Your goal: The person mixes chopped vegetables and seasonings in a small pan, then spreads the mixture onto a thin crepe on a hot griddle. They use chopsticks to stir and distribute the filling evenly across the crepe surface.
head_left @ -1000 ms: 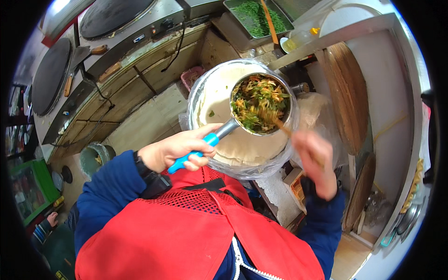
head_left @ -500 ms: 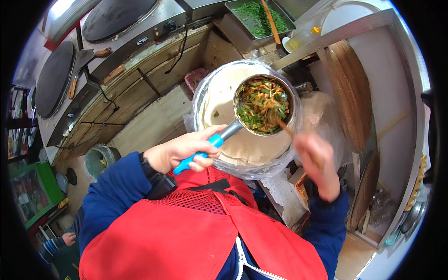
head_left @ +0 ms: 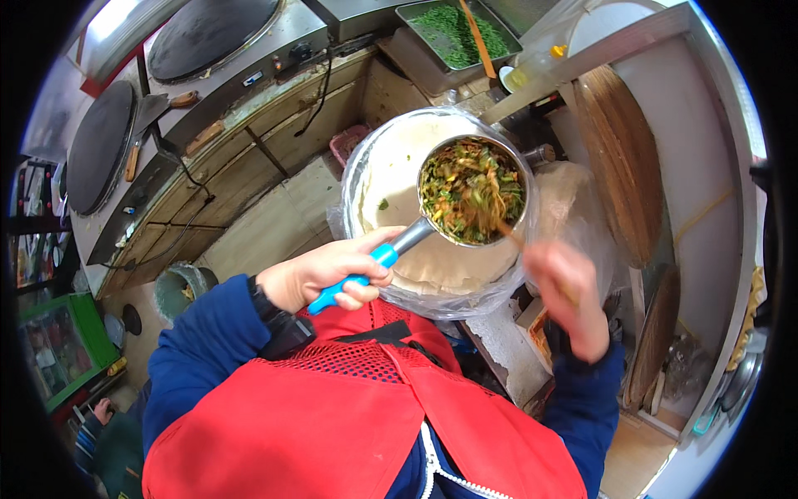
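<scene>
1. At the far left, a green-framed case [head_left: 100, 333] is seen; below it, another person's hand [head_left: 103, 410] is visible.
2. Two round dark griddles [head_left: 101, 148] are set in a metal counter, and a scraper [head_left: 184, 99] with a wooden handle is laid near them. Lower down, a bucket [head_left: 170, 303] is placed on the floor.
3. By the left hand [head_left: 337, 273], the blue handle [head_left: 327, 299] of a saucepan is gripped: the fingers are wrapped around it, and the thumb is pointed toward the pan.
4. A large round container [head_left: 353, 166], lined with clear plastic, is filled with a pale, smooth mass [head_left: 391, 179].
5. Over this mass, the saucepan [head_left: 526, 204] is held upright, filled with a chopped green and orange mixture [head_left: 465, 179]. Above, a metal tray of chopped greens [head_left: 453, 27] is seen.
6. By the right hand [head_left: 567, 283], which is blurred and curled closed, a thin wooden utensil [head_left: 510, 236] is held, its tip being placed in the mixture; it is perhaps chopsticks.
7. At the right, two brown wooden boards [head_left: 619, 162] are kept.
</scene>
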